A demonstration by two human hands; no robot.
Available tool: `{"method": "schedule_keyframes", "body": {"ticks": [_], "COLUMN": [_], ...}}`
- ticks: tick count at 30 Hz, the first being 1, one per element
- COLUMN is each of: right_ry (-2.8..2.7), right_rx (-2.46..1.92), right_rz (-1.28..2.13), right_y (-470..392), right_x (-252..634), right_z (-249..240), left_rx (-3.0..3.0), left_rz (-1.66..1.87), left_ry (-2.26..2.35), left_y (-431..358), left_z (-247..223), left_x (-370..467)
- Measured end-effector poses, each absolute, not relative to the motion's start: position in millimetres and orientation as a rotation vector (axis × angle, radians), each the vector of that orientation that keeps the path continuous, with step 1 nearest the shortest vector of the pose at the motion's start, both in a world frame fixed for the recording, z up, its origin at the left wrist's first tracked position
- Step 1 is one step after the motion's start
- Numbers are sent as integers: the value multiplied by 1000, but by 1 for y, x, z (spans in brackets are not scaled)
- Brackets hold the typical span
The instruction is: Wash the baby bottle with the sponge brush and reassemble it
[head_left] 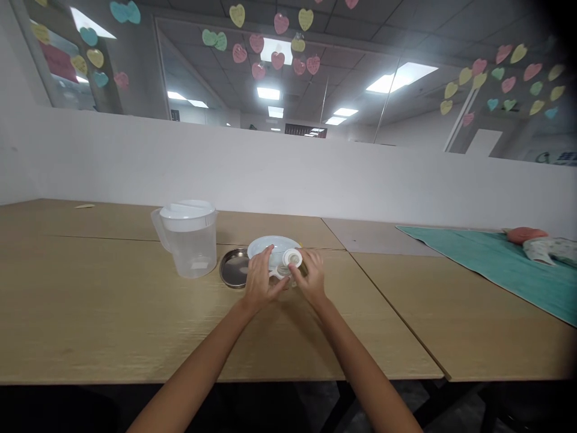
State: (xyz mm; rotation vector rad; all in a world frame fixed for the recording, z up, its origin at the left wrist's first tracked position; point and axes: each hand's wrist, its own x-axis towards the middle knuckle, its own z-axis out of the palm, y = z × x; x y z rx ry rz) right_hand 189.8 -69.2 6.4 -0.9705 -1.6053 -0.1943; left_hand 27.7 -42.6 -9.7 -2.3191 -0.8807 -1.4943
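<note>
Near the middle of the table, my right hand grips a round white lid with a pale, see-through centre, thumb against its lower edge. The lid is tipped towards me. Just below and left of it is a small clear container with a white rim, partly hidden by my hands. My left hand curves round the container's left side, thumb in front and fingers behind. Whether lid and container touch, I cannot tell. Behind my hands lies a pale oval dish, and a round metal pan sits left of my left hand.
A clear plastic pitcher with a white lid stands to the left. At the right, a green cloth bears a red object and a patterned fabric. Behind the table rises a white wall with glass above.
</note>
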Motion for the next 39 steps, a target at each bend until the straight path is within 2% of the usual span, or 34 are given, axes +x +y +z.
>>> {"method": "schedule_keyframes", "body": {"ticks": [5, 11, 19, 26, 39], "right_ry": [-1737, -1771, -1710, -1787, -1708], "right_rx": [-863, -870, -917, -858, -753], "right_rz": [-329, -293, -500, -293, -144], "right_y": [-82, -88, -80, -82, -80], "right_x": [171, 162, 170, 168, 171], "right_z": [-2, -2, -4, -8, -10], "left_rx": [-2259, -2235, -2276, -2318, -2254], "left_rz": [-1491, -1540, -1476, -1438, -1506], "left_ry": [-596, -609, -586, -533, -426], "left_y": [-45, -46, -50, -53, -55], "left_z": [-18, -19, -11, -6, -8], "left_x": [29, 30, 30, 33, 36]}}
